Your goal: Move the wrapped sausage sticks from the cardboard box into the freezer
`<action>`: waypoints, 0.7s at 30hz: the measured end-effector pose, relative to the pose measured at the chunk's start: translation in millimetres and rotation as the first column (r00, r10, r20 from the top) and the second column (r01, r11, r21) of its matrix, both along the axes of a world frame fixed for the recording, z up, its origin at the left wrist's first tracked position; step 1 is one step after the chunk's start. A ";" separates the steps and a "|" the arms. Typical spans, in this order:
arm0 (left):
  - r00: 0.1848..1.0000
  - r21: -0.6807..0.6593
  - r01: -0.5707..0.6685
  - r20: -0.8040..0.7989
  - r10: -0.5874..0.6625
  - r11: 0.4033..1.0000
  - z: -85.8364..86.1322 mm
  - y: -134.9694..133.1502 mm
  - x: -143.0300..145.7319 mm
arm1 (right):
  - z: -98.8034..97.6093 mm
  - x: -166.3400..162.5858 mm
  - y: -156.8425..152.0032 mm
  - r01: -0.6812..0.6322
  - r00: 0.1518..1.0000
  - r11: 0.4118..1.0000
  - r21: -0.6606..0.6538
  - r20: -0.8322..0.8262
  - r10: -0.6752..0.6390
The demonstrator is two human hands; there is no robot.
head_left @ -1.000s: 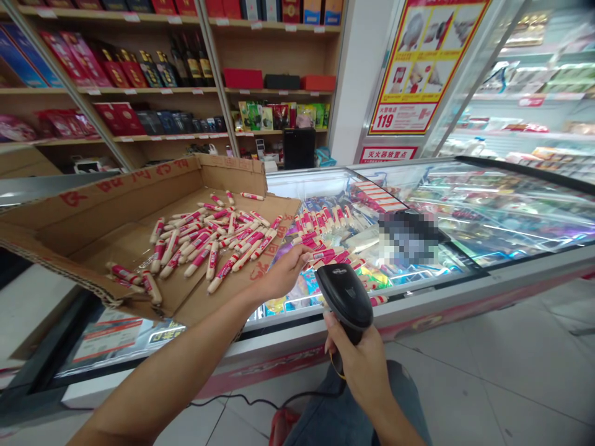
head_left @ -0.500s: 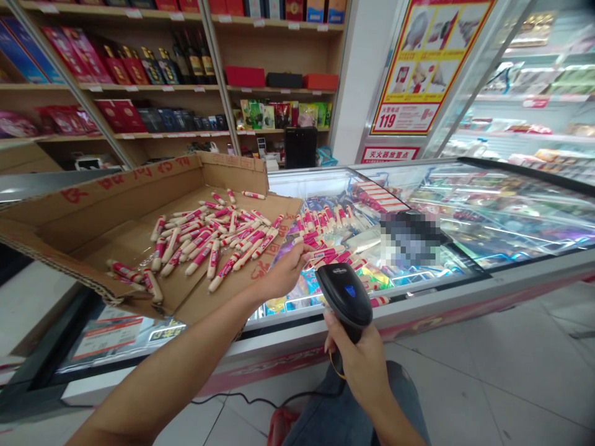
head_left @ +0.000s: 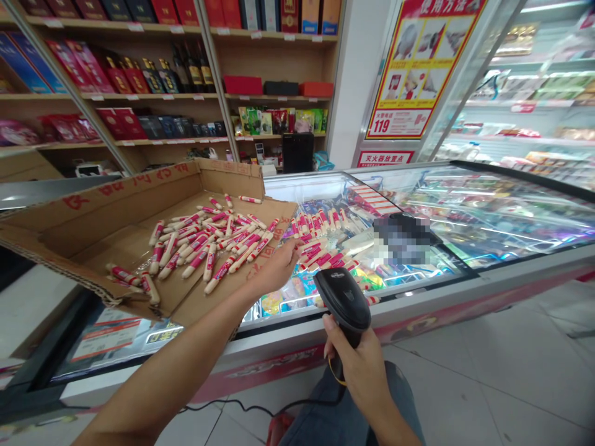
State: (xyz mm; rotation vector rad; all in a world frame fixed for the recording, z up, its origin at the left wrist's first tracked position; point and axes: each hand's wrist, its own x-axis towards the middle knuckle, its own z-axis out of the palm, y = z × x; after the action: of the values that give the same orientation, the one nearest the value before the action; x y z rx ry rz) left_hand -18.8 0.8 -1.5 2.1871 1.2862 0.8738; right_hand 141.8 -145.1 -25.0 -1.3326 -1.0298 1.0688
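Observation:
My left hand (head_left: 279, 267) reaches over the freezer's glass top, its fingers drawn together at the ends of several wrapped sausages (head_left: 312, 250) in pink-and-cream wrappers. Whether one is pinched in the fingertips is hidden. My right hand (head_left: 356, 359) is wrapped around the handle of a black barcode scanner (head_left: 343, 297), its head tilted toward the sausages on the glass. More wrapped sausages form a row (head_left: 320, 222) farther back. To the left, a cardboard box (head_left: 106, 207), its near side laid flat, holds a heap of the same sausages (head_left: 199, 238).
The chest freezer (head_left: 279, 331) runs across the front, bagged goods under its glass. A blurred dark object (head_left: 402, 238) lies on its lid. Shelves (head_left: 153, 87) with bottles and boxes stand behind. The scanner's cable (head_left: 242, 406) hangs near my legs.
My left hand has drawn back slightly to the left from the sausages on the glass. The blue light on the scanner's top has gone out. The view has shifted a little.

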 end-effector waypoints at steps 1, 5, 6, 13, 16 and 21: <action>0.999 0.009 -0.011 -0.047 0.011 1.000 3.4 2.7 4.1 | 1.0 1.7 -0.7 -0.005 1.000 1.000 -0.003 -0.012 0.005; 0.962 0.036 -0.015 -0.272 0.025 0.999 18.0 18.0 31.3 | 4.7 7.0 -2.5 -0.008 0.999 1.000 -0.010 -0.034 0.007; 0.943 0.054 -0.014 -0.332 0.031 0.998 20.7 22.7 39.6 | 5.3 8.0 -2.9 -0.006 0.999 1.000 -0.006 -0.035 0.006; 0.808 0.155 0.038 -0.586 0.061 0.987 19.6 50.9 86.2 | 6.4 18.4 -5.7 0.014 1.000 1.000 -0.010 0.001 -0.014; 0.784 0.191 0.050 -0.616 0.080 0.980 12.2 58.2 96.3 | 5.6 23.4 -7.0 -0.024 0.999 0.998 -0.050 0.023 0.025; 0.763 0.206 0.044 -0.638 0.100 0.978 0.9 65.3 104.5 | 9.7 22.9 -9.2 0.047 0.998 0.999 -0.025 0.043 -0.046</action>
State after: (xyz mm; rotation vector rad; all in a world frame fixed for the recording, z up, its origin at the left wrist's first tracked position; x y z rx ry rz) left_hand 85.7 66.0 -0.6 2.7872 1.5834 0.2427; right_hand 164.7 -154.3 -15.3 -1.3989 -1.0147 1.0261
